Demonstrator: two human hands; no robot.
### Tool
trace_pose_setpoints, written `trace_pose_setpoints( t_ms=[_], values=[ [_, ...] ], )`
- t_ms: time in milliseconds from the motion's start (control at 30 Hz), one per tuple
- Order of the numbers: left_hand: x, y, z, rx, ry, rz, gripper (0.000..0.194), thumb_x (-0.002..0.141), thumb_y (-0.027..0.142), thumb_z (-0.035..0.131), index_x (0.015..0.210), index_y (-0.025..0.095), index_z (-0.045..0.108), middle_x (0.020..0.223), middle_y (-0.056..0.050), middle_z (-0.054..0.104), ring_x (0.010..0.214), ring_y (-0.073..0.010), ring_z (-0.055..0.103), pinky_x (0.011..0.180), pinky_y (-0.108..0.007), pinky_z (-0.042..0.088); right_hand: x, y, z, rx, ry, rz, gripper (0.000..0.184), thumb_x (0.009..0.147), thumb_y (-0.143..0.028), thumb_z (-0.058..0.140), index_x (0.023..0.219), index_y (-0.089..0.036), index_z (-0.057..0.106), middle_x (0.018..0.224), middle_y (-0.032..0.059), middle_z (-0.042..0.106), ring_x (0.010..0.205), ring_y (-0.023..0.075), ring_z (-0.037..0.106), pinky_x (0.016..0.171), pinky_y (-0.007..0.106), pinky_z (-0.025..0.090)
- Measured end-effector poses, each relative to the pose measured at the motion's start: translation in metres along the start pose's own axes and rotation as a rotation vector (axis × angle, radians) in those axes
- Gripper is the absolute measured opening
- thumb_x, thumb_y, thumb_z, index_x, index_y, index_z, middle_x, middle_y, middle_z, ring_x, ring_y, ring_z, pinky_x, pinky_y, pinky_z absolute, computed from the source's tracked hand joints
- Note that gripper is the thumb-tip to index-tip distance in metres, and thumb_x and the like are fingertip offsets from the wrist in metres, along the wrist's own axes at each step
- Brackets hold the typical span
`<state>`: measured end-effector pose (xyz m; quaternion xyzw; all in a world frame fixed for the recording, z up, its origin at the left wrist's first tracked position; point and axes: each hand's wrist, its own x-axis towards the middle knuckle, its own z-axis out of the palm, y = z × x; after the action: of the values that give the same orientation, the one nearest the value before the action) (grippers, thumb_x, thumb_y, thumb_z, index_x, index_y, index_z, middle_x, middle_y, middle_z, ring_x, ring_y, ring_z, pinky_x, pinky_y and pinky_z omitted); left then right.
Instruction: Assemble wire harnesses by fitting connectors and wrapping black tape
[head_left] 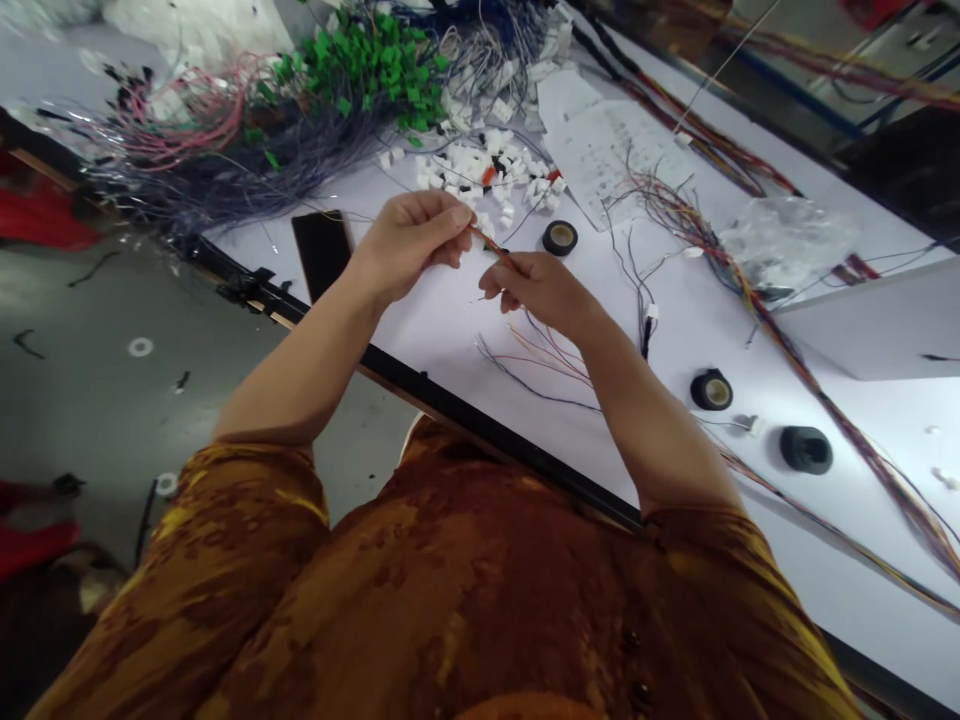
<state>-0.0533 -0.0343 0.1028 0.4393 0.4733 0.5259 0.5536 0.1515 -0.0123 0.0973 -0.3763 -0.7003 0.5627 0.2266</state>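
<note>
Between my two hands a short stretch of orange-red wire (489, 243) runs, held a little above the white table. My left hand (420, 238) pinches its upper end with thumb and forefinger. The lower part is in my right hand (541, 287), whose fingers are closed round it. Something small and dark sits on the wire near my right fingertips, too small to name. Loose wire ends (536, 355), orange, red and dark blue, spread on the table below my right hand. A roll of black tape (559, 238) lies just beyond that hand.
White connectors (457, 165) lie heaped beyond my hands, with green-tagged wires (367, 65) behind. A dark phone (321, 245) rests by my left wrist. Long wire bundles (795, 360) cross the right side, near another tape roll (711, 389) and a black round part (806, 450).
</note>
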Motion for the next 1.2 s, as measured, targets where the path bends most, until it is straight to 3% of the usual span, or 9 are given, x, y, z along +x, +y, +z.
trace_pose_setpoints(
  t_ms=[133,267,400,567,667,833,933,1067,1200],
  values=[
    [-0.004,-0.02,0.003,-0.118,-0.081,0.015,0.036,0.08,0.027,0.078,0.113,0.023,0.063,0.106,-0.006,0.071,0.083,-0.015,0.071,0.073,-0.026,0.056,-0.002,-0.001,-0.008,0.212,0.056,-0.071,0.041,0.096,-0.053,0.054,0.077,-0.017,0.061,0.07,0.0001,0.063,0.059,0.0068,0.054,0.057,0.02,0.047],
    [-0.016,-0.062,0.039,-0.106,-0.273,0.022,0.063,0.07,0.03,0.085,0.126,0.026,0.057,0.125,-0.01,0.065,0.104,-0.0226,0.069,0.082,-0.034,0.056,-0.003,-0.001,-0.015,0.305,0.047,-0.142,0.043,0.097,-0.055,0.052,0.073,-0.02,0.053,0.082,0.0022,0.068,0.081,0.0109,0.065,0.081,0.025,0.054],
    [-0.027,-0.09,0.089,0.086,-0.445,0.11,0.051,0.086,0.041,0.068,0.129,0.018,0.055,0.108,-0.013,0.07,0.092,-0.0216,0.07,0.082,-0.037,0.054,-0.006,-0.009,-0.03,0.243,0.073,-0.183,0.039,0.103,-0.04,0.043,0.071,-0.02,0.05,0.098,0.0028,0.072,0.109,0.0114,0.065,0.104,0.028,0.046],
    [-0.029,-0.097,0.137,0.658,-0.328,0.525,0.05,0.086,0.039,0.069,0.129,0.015,0.057,0.132,-0.018,0.061,0.126,-0.0304,0.054,0.107,-0.045,0.039,-0.02,-0.031,-0.057,0.352,0.075,-0.131,0.04,0.106,-0.034,0.035,0.071,-0.019,0.048,0.116,0.0027,0.07,0.108,0.0101,0.067,0.1,0.028,0.047],
    [-0.033,-0.098,0.155,0.903,-0.444,0.518,0.027,0.096,0.034,0.052,0.11,0.014,0.066,0.11,-0.015,0.071,0.111,-0.0289,0.062,0.099,-0.042,0.041,-0.03,-0.039,-0.073,0.316,0.123,-0.117,0.041,0.106,-0.038,0.039,0.071,-0.019,0.048,0.118,0.0036,0.07,0.104,0.0109,0.067,0.093,0.029,0.049],
    [-0.054,-0.097,0.153,1.11,-0.355,0.158,0.042,0.102,0.03,0.034,0.083,0.016,0.068,0.079,-0.01,0.073,0.077,-0.0227,0.067,0.069,-0.032,0.039,-0.056,-0.044,-0.119,0.288,0.617,-0.211,0.039,0.106,-0.032,0.032,0.07,-0.023,0.045,0.099,0.0002,0.072,0.084,0.0104,0.067,0.072,0.025,0.05],
    [-0.071,-0.097,0.141,1.264,-0.339,0.091,0.039,0.101,0.034,0.037,0.086,0.017,0.069,0.081,-0.011,0.074,0.079,-0.0243,0.068,0.066,-0.032,0.037,-0.076,-0.048,-0.149,0.373,0.705,-0.274,0.038,0.106,-0.039,0.032,0.072,-0.025,0.043,0.089,-0.0025,0.068,0.074,0.0114,0.067,0.066,0.026,0.052],
    [-0.094,-0.11,0.124,1.467,-0.446,0.037,0.033,0.101,0.039,0.041,0.1,0.019,0.068,0.089,-0.011,0.075,0.083,-0.0282,0.07,0.066,-0.033,0.041,-0.101,-0.051,-0.181,0.656,0.808,-0.344,0.037,0.107,-0.037,0.026,0.076,-0.024,0.041,0.086,-0.0057,0.066,0.075,0.0085,0.067,0.07,0.026,0.054],
    [-0.109,-0.104,0.106,1.499,-0.513,0.095,0.03,0.1,0.033,0.044,0.117,0.02,0.065,0.111,-0.015,0.071,0.102,-0.0316,0.066,0.074,-0.038,0.049,-0.12,-0.052,-0.195,0.806,0.792,-0.312,0.032,0.105,-0.031,0.037,0.074,-0.025,0.042,0.085,-0.0039,0.068,0.063,0.0077,0.059,0.054,0.02,0.046]
  ],
)
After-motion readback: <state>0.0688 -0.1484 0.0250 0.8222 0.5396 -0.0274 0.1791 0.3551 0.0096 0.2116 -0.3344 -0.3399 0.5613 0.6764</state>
